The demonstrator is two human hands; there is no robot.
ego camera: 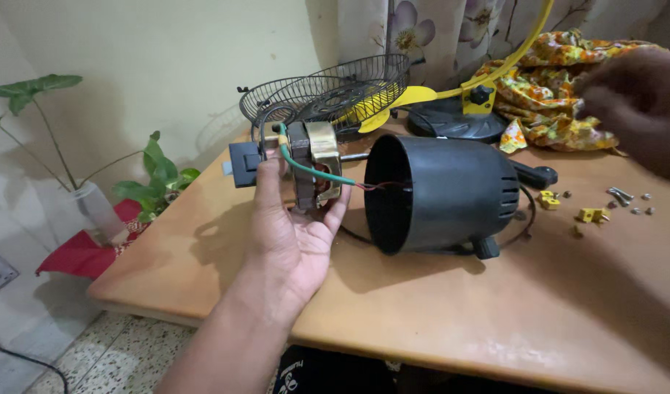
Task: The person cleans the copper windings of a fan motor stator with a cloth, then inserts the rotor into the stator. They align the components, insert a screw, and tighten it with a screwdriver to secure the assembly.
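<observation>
the left hand [295, 226] has its grip closed around a small fan motor [314, 171], palm up, lifted above the desk [437, 306]. a green wire [313, 171] crosses the motor and runs from the grip into the open mouth of the black motor housing [444, 193], which lies on its side just beside the grip. beyond the grip rests a wire fan guard [327, 91]. the right hand [637, 102] is blurred, well apart from the grip, over small screws and yellow clips [594, 214]; whether its grip is clenched or released i cannot tell.

Head view, steeply down, close
</observation>
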